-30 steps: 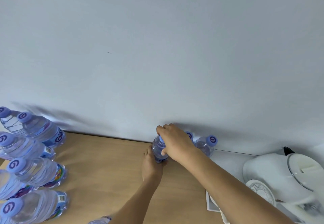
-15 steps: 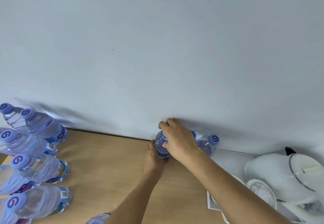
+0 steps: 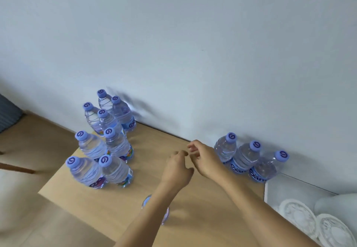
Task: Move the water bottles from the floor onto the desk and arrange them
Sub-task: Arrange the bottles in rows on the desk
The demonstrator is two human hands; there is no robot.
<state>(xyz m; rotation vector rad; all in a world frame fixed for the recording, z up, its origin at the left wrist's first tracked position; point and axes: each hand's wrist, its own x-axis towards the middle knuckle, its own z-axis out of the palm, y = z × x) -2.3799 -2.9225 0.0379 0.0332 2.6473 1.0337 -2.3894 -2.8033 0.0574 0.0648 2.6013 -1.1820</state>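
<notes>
pale wall (image 3: 193, 34) behind a light wooden worktop (image 3: 135, 204); worktop back edge meets the wall. floor (image 3: 29, 140) visible at left, below the worktop's left edge.

left group of bottles (image 3: 108, 140): eight counted, all upright, purple caps, clear bodies, standing in two close rows that run from the wall toward the front left corner. neighbours touch or nearly touch; exact contact cannot be told.

right row (image 3: 249, 157): three bottles upright against the wall, side by side, apparently touching, well apart from the left group. the rightmost stands at the worktop's right edge.

one further bottle (image 3: 164, 217) near the front of the worktop, mostly hidden under the left forearm; only part of its body shows.

left hand (image 3: 177, 169): over the worktop between the two groups, fingers (image 3: 180, 154) loosely curled, holding nothing, touching no bottle.

right hand (image 3: 204, 159): just beside the left hand and just left of the right row, fingers (image 3: 193, 147) relaxed and slightly bent, holding nothing. whether it touches the nearest bottle cannot be told; a narrow gap appears.

white surface (image 3: 286, 190) adjoins the worktop at right, carrying two white patterned round objects (image 3: 313, 221), blurred.
</notes>
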